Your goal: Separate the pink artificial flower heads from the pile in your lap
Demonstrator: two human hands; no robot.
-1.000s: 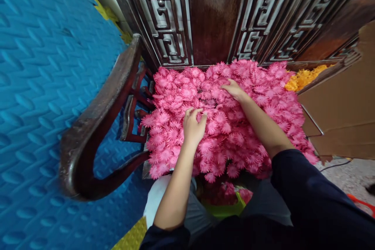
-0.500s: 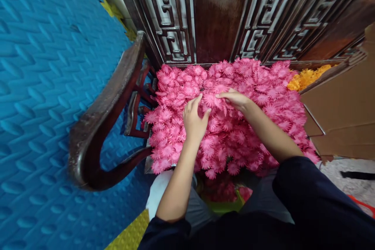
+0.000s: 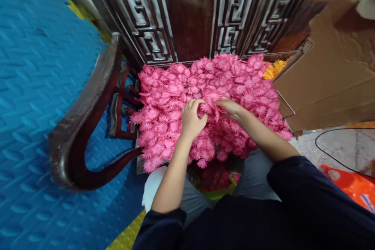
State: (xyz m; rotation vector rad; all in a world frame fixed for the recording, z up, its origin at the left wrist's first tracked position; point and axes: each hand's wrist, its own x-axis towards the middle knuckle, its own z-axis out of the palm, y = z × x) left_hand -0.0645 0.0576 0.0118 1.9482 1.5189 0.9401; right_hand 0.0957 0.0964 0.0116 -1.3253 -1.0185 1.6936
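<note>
Looking at your right hand, you've got it pinched on a small clump of pink artificial flowers, fingers pretty much closed on its right side. That clump's over roughly the middle of the wooden bench.

OK, but what about your left hand?

Half open, fingers curled and the thumb split off, just beside the same clump. Can't tell if your thumb's actually touching it tbh, or if that hand has hold of anything.

And the pink stuff all over your bench?

More of the same: a flower pile running from the back edge, against the carved backrest, to the front edge by your knees. The curved armrest is off the left edge, btw.

Anything past the right edge?

Yep, a cardboard sheet, with yellow-orange flowers peeking out near the back right corner. Plus there's a green container between your knees.
</note>
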